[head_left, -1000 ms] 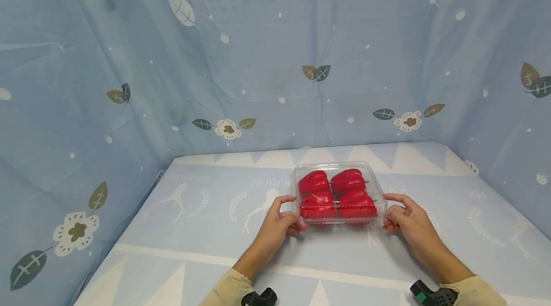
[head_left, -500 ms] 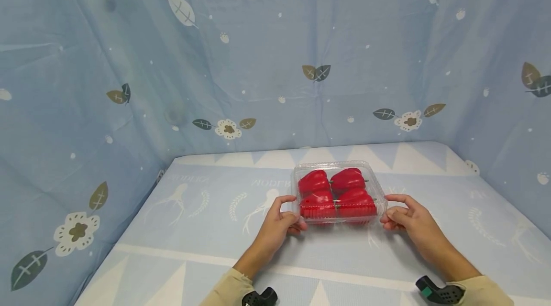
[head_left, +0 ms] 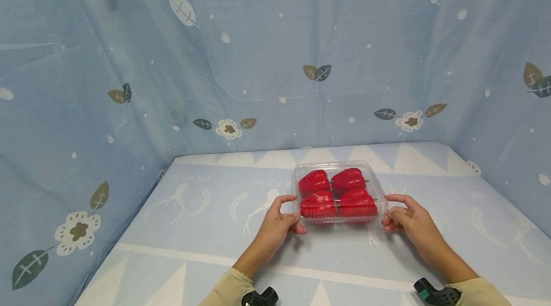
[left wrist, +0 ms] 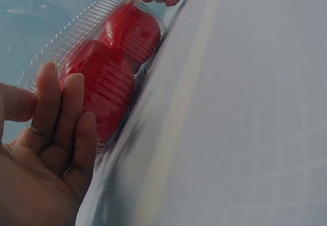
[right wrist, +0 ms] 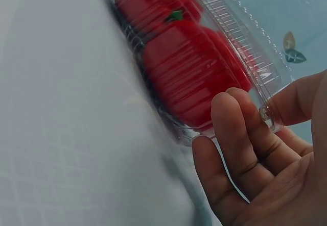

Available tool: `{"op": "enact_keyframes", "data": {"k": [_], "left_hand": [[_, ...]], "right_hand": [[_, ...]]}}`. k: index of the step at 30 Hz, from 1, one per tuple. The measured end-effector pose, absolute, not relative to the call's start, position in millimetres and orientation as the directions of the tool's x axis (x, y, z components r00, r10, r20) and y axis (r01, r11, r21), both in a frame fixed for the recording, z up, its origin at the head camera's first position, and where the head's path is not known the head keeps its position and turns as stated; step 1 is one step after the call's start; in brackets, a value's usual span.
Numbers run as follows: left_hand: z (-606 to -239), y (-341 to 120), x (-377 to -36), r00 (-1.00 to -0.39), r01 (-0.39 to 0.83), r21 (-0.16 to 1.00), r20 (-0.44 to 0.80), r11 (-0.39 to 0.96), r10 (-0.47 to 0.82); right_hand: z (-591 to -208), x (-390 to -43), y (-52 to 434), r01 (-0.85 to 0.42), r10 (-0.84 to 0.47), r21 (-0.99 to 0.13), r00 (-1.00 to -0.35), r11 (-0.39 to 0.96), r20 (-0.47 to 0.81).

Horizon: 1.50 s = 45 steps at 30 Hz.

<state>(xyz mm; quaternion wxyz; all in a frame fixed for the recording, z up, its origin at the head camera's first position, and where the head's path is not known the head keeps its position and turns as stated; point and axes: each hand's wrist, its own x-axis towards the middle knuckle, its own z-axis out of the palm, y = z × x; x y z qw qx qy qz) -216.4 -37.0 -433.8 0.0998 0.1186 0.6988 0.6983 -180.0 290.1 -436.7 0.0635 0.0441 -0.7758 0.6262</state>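
A clear plastic clamshell box (head_left: 331, 165) with several red bell peppers (head_left: 348, 180) inside sits toward the back of the table, its lid down over them. My left hand (head_left: 277, 224) pinches the near left corner of its rim, index finger along the side. At the near right corner my right hand (head_left: 409, 224) pinches the rim between thumb and fingers. The left wrist view shows the ridged box wall (left wrist: 84, 24) beside the fingertips. In the right wrist view a green stem (right wrist: 176, 16) shows among the peppers, and the fingers lie in front of the box corner.
The table (head_left: 206, 234) wears a pale blue and white printed cover. Blue curtains (head_left: 267, 57) with leaf and flower prints enclose it at the back and both sides. A dark device (head_left: 436, 292) is strapped on each wrist, by the beige sleeves (head_left: 228, 289).
My right hand and wrist have shifted slightly to the right, with its fingers adjusting at the box corner. The left hand, the box and the peppers stay nearly in place.
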Motion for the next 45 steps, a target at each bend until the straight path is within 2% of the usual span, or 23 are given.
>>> {"op": "enact_keyframes", "data": {"k": [11,28,45], "left_hand": [[-434.5,-37.5,-217.3,-0.951,-0.005,0.999,0.009,-0.044,0.31],[-430.6,-26.8,-215.3,-0.978,-0.095,0.994,-0.084,-0.051,0.19],[-434.5,-29.9,-217.3,-0.975,-0.078,0.995,-0.064,-0.058,0.212]], "right_hand": [[-436.2,-180.1,288.1,-0.164,0.022,-0.96,-0.985,0.226,0.173],[-437.6,-180.0,287.3,-0.177,0.037,-0.956,-0.981,0.234,0.19],[-435.2,-176.8,289.2,-0.149,0.08,-0.942,-0.98,0.299,0.181]]}}
